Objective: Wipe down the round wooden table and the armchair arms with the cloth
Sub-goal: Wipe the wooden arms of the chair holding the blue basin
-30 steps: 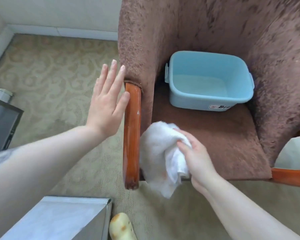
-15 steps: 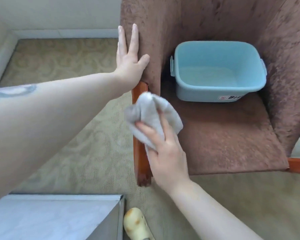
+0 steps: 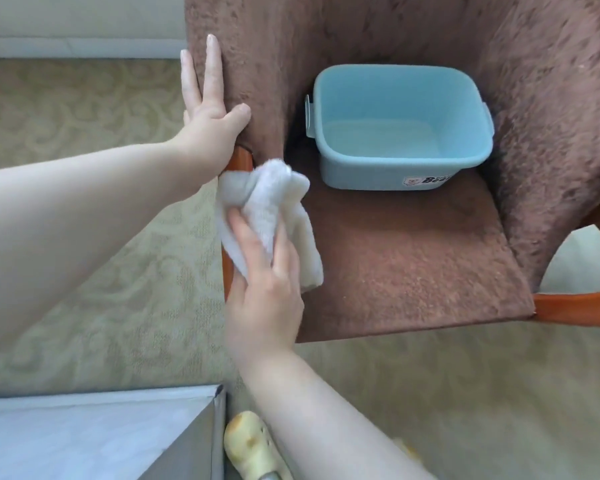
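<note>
While the left hand [image 3: 211, 124] braces the armchair [image 3: 413, 258], the right hand [image 3: 262, 299] presses the cloth [image 3: 267, 209] on its wooden arm [image 3: 241, 161].

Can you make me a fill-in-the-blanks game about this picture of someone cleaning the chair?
1. The right hand presses a white ____ against the wooden chair arm.
2. The blue tub sits on the chair's ____.
3. The left hand rests flat on the chair's brown ____ side.
4. The floor under the chair is covered with ____.

Missing words: cloth; seat; fuzzy; carpet
</note>
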